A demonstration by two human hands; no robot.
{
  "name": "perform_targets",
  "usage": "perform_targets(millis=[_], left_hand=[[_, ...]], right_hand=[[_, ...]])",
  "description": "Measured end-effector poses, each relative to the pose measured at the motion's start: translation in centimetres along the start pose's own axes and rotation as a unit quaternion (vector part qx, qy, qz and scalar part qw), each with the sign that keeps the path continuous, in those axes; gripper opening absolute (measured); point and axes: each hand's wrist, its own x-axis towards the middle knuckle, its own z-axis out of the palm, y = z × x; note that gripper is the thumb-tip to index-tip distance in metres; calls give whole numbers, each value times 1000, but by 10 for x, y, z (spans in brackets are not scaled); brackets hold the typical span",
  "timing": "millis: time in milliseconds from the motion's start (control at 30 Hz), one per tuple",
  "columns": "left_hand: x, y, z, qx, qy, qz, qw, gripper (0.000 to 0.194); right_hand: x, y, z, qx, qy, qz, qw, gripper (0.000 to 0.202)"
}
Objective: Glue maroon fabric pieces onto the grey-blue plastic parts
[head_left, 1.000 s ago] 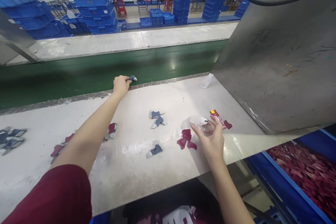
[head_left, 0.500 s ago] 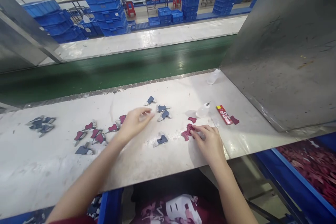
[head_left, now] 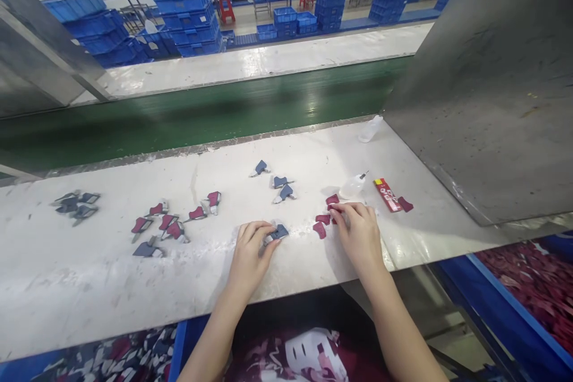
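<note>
My left hand (head_left: 251,253) is closed at the fingertips around a small blue-and-grey shaped piece (head_left: 280,231) lying on the white table. My right hand (head_left: 359,234) pinches at a small group of flat dark red pieces (head_left: 323,219), its thumb and forefinger on one of them and partly hiding it. Farther back lie several blue-and-grey pieces (head_left: 283,193). Left of my left hand are several grey pieces with dark red tops (head_left: 175,230), beside a blue-grey one (head_left: 147,249).
A squeeze bottle with a dark tip (head_left: 353,186) lies behind my right hand, near a red packet (head_left: 387,195). Another clear bottle (head_left: 371,129) is by the metal panel (head_left: 483,101). Bins of red pieces (head_left: 532,286) and mixed pieces (head_left: 120,358) sit below the table edge.
My left hand has moved right and toward me, onto the blue-and-grey piece. The dark red pieces by my right hand are more spread out; that hand stays close to them.
</note>
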Motion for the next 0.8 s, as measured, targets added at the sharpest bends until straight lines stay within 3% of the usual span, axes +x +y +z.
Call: perform_targets(millis=[100,267,567,800], left_hand=[[-3,0,0,-12,9,-13,1000,13],[-7,-2,1,-38,33,-62,997,17],[-7,-1,2,-65,31,-76,994,17],[-6,10,2,-101,32,-87,991,16]], right_hand=[[-1,-4,-8,-1,-1,-45,999,25],[-5,-3,-16,5,-88,-153,984,27],[5,7,-7,8,-77,-148,986,12],[2,3,6,-9,-92,-138,986,20]])
